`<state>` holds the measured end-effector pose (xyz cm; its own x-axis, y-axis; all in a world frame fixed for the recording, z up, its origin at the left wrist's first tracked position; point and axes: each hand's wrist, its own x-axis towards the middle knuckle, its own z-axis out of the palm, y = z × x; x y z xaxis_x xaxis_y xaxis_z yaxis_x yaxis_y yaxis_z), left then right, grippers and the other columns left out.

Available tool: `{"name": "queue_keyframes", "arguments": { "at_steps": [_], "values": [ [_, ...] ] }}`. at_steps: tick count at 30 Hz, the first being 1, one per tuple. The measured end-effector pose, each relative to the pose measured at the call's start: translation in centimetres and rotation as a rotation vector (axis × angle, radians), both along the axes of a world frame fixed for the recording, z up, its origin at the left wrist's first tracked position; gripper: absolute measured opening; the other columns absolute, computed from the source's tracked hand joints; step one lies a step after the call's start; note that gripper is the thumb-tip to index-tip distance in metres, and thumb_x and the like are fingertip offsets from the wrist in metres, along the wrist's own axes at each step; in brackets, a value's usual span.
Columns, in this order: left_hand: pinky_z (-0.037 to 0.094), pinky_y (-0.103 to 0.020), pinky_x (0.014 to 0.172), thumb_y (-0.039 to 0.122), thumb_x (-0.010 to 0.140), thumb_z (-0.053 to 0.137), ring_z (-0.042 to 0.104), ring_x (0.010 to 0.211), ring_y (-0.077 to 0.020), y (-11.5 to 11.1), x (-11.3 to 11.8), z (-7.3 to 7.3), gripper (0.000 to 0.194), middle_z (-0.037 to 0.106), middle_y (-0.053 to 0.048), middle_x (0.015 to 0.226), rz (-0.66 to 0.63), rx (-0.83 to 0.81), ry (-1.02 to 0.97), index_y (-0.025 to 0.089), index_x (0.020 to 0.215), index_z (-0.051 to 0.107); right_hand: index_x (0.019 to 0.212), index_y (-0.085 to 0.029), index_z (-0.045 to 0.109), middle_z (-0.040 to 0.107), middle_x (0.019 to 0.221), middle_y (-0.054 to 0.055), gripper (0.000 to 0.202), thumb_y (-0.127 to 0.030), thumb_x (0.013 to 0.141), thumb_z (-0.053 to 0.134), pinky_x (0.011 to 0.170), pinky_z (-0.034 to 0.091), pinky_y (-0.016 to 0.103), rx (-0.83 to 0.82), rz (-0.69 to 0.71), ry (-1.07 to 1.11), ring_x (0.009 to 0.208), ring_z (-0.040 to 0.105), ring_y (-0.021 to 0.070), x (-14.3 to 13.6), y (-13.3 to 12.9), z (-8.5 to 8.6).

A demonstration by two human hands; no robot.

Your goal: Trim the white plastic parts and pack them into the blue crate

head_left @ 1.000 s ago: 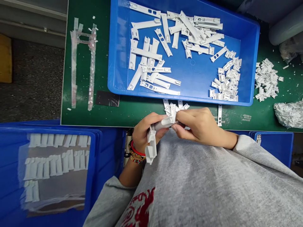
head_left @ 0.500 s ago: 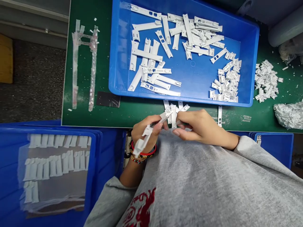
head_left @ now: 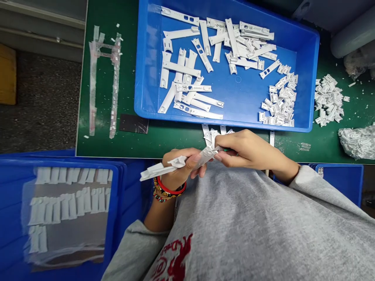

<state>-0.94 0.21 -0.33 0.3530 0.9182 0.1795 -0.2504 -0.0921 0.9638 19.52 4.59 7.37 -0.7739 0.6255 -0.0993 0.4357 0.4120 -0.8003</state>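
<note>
My left hand (head_left: 183, 166) is closed around a white plastic strip (head_left: 206, 155), with its far end pointing up and to the right. A second white length (head_left: 158, 170) sticks out to the left over that hand; whether the two are one part I cannot tell. My right hand (head_left: 244, 150) is pinched at the strip's right end, its fingertips touching or very near it. A thin item with a bit of green shows between those fingers, mostly hidden. Several loose white strips (head_left: 207, 132) lie on the bench just beyond my hands.
A large blue bin (head_left: 228, 101) on the green bench (head_left: 164, 140) holds white strips and small white clips (head_left: 283, 101). More clips (head_left: 329, 99) are heaped to its right, beside a bagged pile (head_left: 357, 142). At lower left, a blue crate (head_left: 117, 203) contains rows of strips.
The white parts in my left hand have swung from steeply slanted to flatter, their lower end going up and left. My right hand has closed in on the strip's end.
</note>
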Motion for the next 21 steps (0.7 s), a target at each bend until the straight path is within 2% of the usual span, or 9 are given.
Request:
{"name": "queue_keyframes", "arguments": {
  "at_steps": [4,10,16,21],
  "values": [
    [0.029,-0.018,0.024,0.043,0.098,0.052,0.040,0.025,-0.0060,-0.1,0.0,-0.3,0.040,0.062,0.002,0.046,-0.010,-0.077,0.026,0.018,0.074,0.072,0.079,-0.020,0.048,0.050,0.066,-0.003,0.036,-0.039,0.105,0.034,0.057,0.027,0.024,0.018,0.032,-0.016,0.055,0.041,0.0093,0.0,-0.1,-0.2],
    [0.028,-0.019,0.025,0.046,0.098,0.049,0.037,0.025,-0.0066,-0.3,-0.3,-0.8,0.042,0.062,0.001,0.046,-0.010,-0.109,0.037,0.017,0.080,0.073,0.080,-0.020,0.049,0.050,0.067,-0.002,0.040,-0.045,0.106,0.031,0.057,0.028,0.024,0.100,-0.024,-0.047,0.057,0.042,0.0103,-0.2,-0.3,-0.7],
    [0.028,-0.019,0.025,0.048,0.097,0.051,0.038,0.024,-0.0069,-0.3,-0.1,-0.9,0.043,0.062,0.001,0.045,-0.018,-0.159,0.047,0.018,0.075,0.072,0.078,-0.020,0.049,0.050,0.066,-0.003,0.043,-0.047,0.105,0.031,0.056,0.026,0.024,0.084,-0.029,-0.039,0.055,0.039,0.0096,-0.1,-0.4,-0.8],
    [0.025,-0.018,0.025,0.047,0.098,0.052,0.035,0.024,-0.0061,-0.3,0.3,-0.5,0.042,0.059,0.002,0.044,0.010,-0.173,0.010,0.017,0.073,0.067,0.079,-0.019,0.052,0.052,0.066,-0.002,0.045,-0.049,0.105,0.031,0.057,0.026,0.025,0.059,-0.034,-0.061,0.055,0.039,0.0098,0.0,-0.4,-1.1]
  ]
}}
